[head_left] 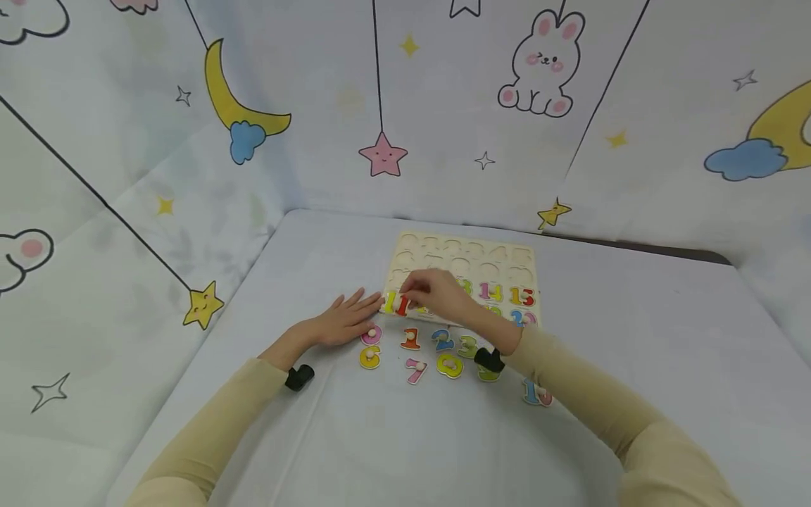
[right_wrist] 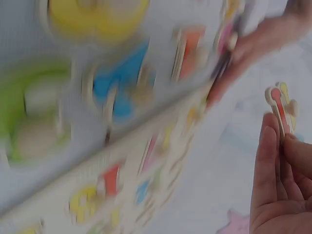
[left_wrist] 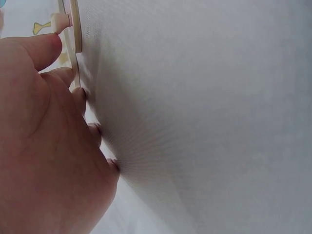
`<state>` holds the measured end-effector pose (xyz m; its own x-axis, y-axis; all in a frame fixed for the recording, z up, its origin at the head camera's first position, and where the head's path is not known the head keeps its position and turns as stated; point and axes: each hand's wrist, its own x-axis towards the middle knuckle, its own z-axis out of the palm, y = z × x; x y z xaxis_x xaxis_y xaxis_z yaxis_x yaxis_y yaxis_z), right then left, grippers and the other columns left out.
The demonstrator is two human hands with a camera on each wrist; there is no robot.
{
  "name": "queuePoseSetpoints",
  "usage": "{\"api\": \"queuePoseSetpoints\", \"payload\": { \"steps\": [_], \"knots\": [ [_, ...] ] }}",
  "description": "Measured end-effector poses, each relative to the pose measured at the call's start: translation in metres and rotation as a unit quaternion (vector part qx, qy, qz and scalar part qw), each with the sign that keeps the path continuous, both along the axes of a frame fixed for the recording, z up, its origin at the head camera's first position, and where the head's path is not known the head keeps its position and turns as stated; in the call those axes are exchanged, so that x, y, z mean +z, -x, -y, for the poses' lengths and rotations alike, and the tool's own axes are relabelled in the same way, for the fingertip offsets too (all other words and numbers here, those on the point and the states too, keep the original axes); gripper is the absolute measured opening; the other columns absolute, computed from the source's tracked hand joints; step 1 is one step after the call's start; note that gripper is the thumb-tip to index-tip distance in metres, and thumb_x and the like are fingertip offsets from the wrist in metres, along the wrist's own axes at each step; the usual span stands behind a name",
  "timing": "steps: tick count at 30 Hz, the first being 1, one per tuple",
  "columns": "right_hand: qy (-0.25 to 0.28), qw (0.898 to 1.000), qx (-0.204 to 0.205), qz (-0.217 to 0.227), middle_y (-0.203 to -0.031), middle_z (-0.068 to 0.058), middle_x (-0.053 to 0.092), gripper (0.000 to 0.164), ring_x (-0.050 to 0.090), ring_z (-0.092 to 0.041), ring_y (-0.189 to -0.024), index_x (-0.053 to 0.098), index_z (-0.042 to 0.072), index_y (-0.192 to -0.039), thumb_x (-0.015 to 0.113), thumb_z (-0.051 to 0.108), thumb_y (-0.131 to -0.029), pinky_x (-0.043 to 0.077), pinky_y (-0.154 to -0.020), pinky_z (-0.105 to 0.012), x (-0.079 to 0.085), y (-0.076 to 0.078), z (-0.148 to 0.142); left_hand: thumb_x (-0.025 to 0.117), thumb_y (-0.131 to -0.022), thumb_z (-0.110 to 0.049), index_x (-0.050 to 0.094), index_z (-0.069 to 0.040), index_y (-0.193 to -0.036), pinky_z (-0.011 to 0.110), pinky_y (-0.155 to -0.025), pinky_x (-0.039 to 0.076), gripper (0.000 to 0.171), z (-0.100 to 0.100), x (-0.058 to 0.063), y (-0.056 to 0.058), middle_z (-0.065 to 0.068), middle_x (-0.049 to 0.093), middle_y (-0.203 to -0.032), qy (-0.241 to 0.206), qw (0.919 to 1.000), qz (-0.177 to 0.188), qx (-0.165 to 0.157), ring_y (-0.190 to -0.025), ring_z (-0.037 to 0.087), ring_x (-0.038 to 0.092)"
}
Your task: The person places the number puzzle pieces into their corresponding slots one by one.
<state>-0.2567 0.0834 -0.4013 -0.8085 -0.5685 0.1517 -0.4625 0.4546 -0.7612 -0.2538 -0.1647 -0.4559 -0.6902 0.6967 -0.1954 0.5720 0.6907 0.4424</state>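
Observation:
My right hand (head_left: pixel 440 294) pinches a number 11 puzzle piece (head_left: pixel 395 304), one digit yellow and one red, over the near left corner of the wooden number board (head_left: pixel 461 248). In the right wrist view, the thumb and fingers hold this piece (right_wrist: pixel 279 105) on edge, its small knob showing. My left hand (head_left: pixel 344 321) rests on the table with fingers spread, fingertips right at the board's left edge. Close by its thumb lies a pink 0 piece (head_left: pixel 371 335). The left wrist view shows a knob (left_wrist: pixel 60 23) at the thumb tip.
Loose number pieces lie before the board, among them an orange 1 (head_left: pixel 410 339), a blue 2 (head_left: pixel 443 341), a yellow 6 (head_left: pixel 370 358) and a pink 7 (head_left: pixel 416 370). A 14 piece (head_left: pixel 491 292) and a 15 piece (head_left: pixel 522 296) sit on the board. A patterned cloth backdrop (head_left: pixel 329 84) stands behind.

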Motion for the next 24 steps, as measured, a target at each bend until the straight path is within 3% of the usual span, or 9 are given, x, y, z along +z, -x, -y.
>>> {"api": "queuePoseSetpoints", "payload": {
  "steps": [4,8,15,24],
  "knots": [
    [0.005,0.997,-0.076,-0.012,-0.082,-0.007,0.067,0.008,0.065,-0.021,-0.072,0.067,-0.001,-0.093,0.06,0.002,-0.091,0.052,-0.065,-0.031,-0.003,0.038,-0.006,0.035,-0.102,-0.035,0.016,-0.01,-0.151,0.059,-0.103,-0.003,0.058,0.001,0.002,-0.001,0.008,0.008,-0.155,-0.004,0.9999,0.009,-0.003,-0.139,0.033,-0.006],
    [-0.024,0.993,-0.113,-0.006,-0.086,-0.011,0.067,0.011,0.065,-0.022,-0.076,0.067,-0.001,-0.096,0.057,0.004,-0.093,0.051,-0.066,-0.028,-0.011,0.062,-0.006,0.034,-0.102,-0.036,0.014,-0.011,-0.151,0.058,-0.104,-0.003,0.058,0.001,0.003,-0.001,0.007,0.006,-0.156,0.001,1.0,0.009,-0.004,-0.139,0.031,-0.007],
    [-0.056,0.99,-0.13,0.017,-0.083,-0.01,0.067,0.012,0.063,-0.022,-0.074,0.066,0.0,-0.097,0.056,0.006,-0.095,0.049,-0.064,-0.031,-0.027,0.078,-0.005,0.032,-0.103,-0.037,0.012,-0.014,-0.151,0.056,-0.105,-0.003,0.058,-0.001,0.002,0.001,0.004,0.005,-0.156,0.007,0.9999,0.009,-0.001,-0.139,0.028,-0.008],
    [-0.055,0.989,-0.131,0.028,-0.081,-0.007,0.066,0.011,0.062,-0.018,-0.07,0.066,0.001,-0.094,0.056,0.006,-0.094,0.048,-0.061,-0.028,-0.039,0.088,0.001,0.034,-0.102,-0.037,0.013,-0.014,-0.151,0.056,-0.105,-0.004,0.058,0.0,0.002,0.0,0.004,0.006,-0.156,0.012,0.9999,0.008,0.008,-0.139,0.028,-0.009]
  ]
}}
